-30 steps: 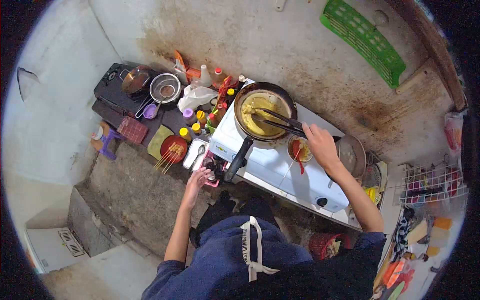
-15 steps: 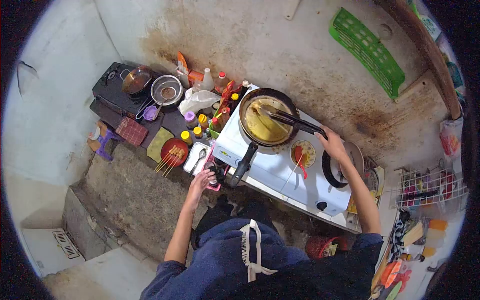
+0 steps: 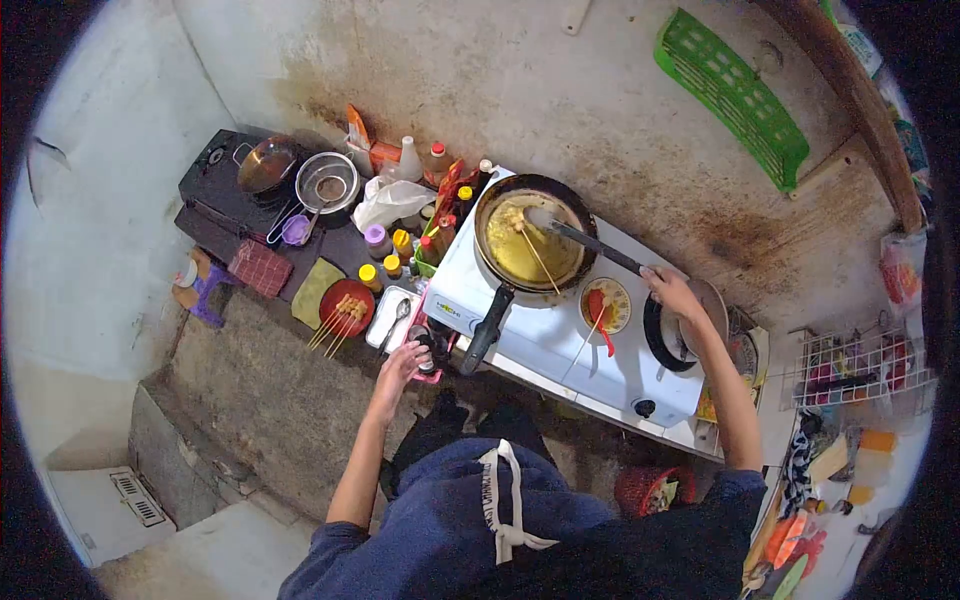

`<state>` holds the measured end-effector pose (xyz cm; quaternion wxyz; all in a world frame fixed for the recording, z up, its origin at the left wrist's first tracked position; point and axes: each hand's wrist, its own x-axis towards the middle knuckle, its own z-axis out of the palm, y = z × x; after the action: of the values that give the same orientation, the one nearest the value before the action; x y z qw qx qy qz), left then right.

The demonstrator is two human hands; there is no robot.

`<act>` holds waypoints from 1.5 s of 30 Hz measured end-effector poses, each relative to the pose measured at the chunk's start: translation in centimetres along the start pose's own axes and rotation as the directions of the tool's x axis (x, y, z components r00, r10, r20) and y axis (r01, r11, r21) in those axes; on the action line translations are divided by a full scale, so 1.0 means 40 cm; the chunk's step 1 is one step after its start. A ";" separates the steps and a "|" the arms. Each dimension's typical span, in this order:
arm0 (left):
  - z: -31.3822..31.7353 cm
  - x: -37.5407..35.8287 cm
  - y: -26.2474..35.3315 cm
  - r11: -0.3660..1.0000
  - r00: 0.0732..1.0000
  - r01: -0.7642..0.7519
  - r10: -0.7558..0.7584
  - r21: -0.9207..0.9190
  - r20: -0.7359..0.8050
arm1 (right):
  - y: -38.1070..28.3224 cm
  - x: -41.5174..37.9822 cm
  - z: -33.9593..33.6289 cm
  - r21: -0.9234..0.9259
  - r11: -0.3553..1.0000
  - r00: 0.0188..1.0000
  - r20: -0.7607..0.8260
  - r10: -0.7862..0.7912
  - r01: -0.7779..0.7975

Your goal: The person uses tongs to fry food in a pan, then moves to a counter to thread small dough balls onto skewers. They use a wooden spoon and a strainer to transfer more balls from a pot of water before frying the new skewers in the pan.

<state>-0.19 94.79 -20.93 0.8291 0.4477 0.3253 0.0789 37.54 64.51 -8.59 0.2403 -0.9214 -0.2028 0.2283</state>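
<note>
My right hand (image 3: 672,292) is closed on the handle end of dark tongs (image 3: 605,247). The tongs' tips reach into a frying pan (image 3: 488,258) of yellow oil on the white stove (image 3: 620,368). A skewer (image 3: 540,258) lies in the pan beside the tips, its stick reaching over the near rim. My left hand (image 3: 402,362) is at a dark jar (image 3: 424,348) near the stove's left front corner, fingers around its side. Left of it are a white tray (image 3: 378,336) with a spoon and a red plate (image 3: 333,293) with several skewers.
A patterned bowl (image 3: 622,318) with red sauce and a red-handled brush stands right of the pan. Farther right lies a lid (image 3: 712,300). Bottles and jars (image 3: 404,243) crowd the stove's left side. A black stove (image 3: 205,205) stands far left.
The tongs have shifted a little and look narrower, and the skewer now shows clearly in the pan. My right hand has moved slightly down and right. My left hand stays at the jar.
</note>
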 end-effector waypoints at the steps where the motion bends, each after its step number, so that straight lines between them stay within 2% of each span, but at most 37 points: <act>1: 0.000 0.000 0.001 1.000 1.000 -0.004 0.004 -0.011 0.005 | 0.002 -0.012 0.002 0.000 1.000 1.000 0.001 0.001 -0.001; 3: -0.013 0.009 -0.011 1.000 1.000 -0.006 0.006 -0.018 0.004 | -0.107 -0.086 0.000 -0.230 0.965 0.966 -0.190 -0.175 0.129; 5: -0.018 0.012 -0.015 1.000 1.000 -0.007 0.007 -0.023 0.006 | -0.172 -0.114 0.013 -0.257 0.958 0.961 -0.208 -0.184 0.128; 8: -0.018 0.007 -0.005 1.000 1.000 -0.002 0.002 -0.019 0.005 | -0.165 -0.097 0.025 -0.277 0.947 0.935 -0.262 -0.239 0.164; 10: -0.013 0.001 0.008 1.000 1.000 -0.001 0.001 -0.026 -0.008 | -0.113 -0.047 0.011 -0.159 0.979 0.978 -0.143 -0.152 0.129; 11: -0.019 0.000 0.007 1.000 1.000 -0.003 0.002 -0.027 -0.011 | -0.082 -0.024 0.004 -0.040 0.996 0.994 -0.074 -0.079 0.077; 12: -0.026 0.002 0.004 0.999 1.000 -0.014 0.013 -0.035 -0.016 | -0.047 -0.001 -0.004 -0.041 0.996 0.994 -0.071 -0.084 0.081; 14: -0.038 0.000 0.000 0.999 0.999 -0.029 0.028 -0.045 -0.025 | -0.014 0.026 -0.020 0.229 0.970 0.990 0.126 0.055 -0.083; 16: -0.048 -0.005 -0.003 0.996 0.998 -0.032 0.028 -0.079 -0.052 | -0.009 0.025 -0.022 0.245 0.960 0.989 0.101 0.110 -0.132; 18: -0.048 -0.014 0.000 0.997 0.997 -0.027 0.021 -0.074 -0.077 | -0.027 0.016 -0.017 0.398 0.883 0.966 0.166 0.198 -0.249; 25: -0.057 -0.024 0.011 0.998 0.994 -0.007 0.001 -0.055 -0.105 | -0.038 0.058 0.018 0.436 0.866 0.964 0.204 0.170 -0.245; 28: -0.065 -0.018 0.002 0.999 0.993 0.005 -0.010 -0.047 -0.116 | -0.049 0.064 0.023 0.384 0.898 0.968 0.205 0.145 -0.216; 30: -0.068 -0.019 0.001 0.999 0.994 0.004 -0.008 -0.038 -0.113 | -0.040 0.078 0.024 0.259 0.960 0.986 0.156 0.066 -0.105; 31: -0.069 -0.019 0.000 1.000 0.994 0.002 -0.005 -0.031 -0.110 | -0.033 0.082 0.023 0.259 0.960 0.986 0.155 0.067 -0.106; 33: -0.065 -0.018 0.000 0.999 0.994 0.006 -0.010 -0.034 -0.106 | -0.047 0.067 0.018 -0.101 0.976 0.977 -0.068 -0.202 0.195; 34: -0.064 -0.017 0.001 0.999 0.995 0.008 -0.011 -0.036 -0.103 | -0.053 0.057 0.018 -0.101 0.976 0.977 -0.072 -0.199 0.191; 36: -0.051 -0.019 0.011 0.999 0.995 0.014 -0.018 -0.036 -0.099 | -0.121 0.007 0.026 -0.325 0.898 0.874 -0.286 -0.393 0.297; 37: -0.045 -0.019 0.015 0.999 0.995 0.019 -0.023 -0.039 -0.100 | -0.148 -0.011 0.032 -0.325 0.898 0.874 -0.288 -0.391 0.295; 39: -0.045 -0.011 0.009 0.999 0.996 0.013 -0.017 -0.052 -0.085 | -0.197 -0.045 0.049 -0.498 0.812 0.805 -0.322 -0.498 0.304; 40: -0.046 -0.008 0.005 0.998 0.997 0.005 -0.010 -0.065 -0.072 | -0.223 -0.067 0.059 -0.498 0.813 0.806 -0.323 -0.496 0.301; 42: -0.044 -0.010 0.011 0.999 0.998 0.007 -0.009 -0.046 -0.060 | -0.260 -0.104 0.078 -0.618 0.736 0.820 -0.246 -0.517 0.278; 43: -0.043 -0.012 0.012 1.000 0.999 0.008 -0.009 -0.029 -0.048 | -0.239 -0.098 0.097 -0.687 0.652 0.755 -0.230 -0.613 0.320; 45: -0.043 -0.014 0.011 0.999 0.998 0.011 -0.013 -0.035 -0.056 | -0.265 -0.129 0.113 -0.715 0.624 0.749 -0.216 -0.627 0.316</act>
<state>-1.59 96.01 -20.99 0.8279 0.4289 0.3495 0.0922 28.21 72.10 -4.76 0.0054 -0.8818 -0.4484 -0.1459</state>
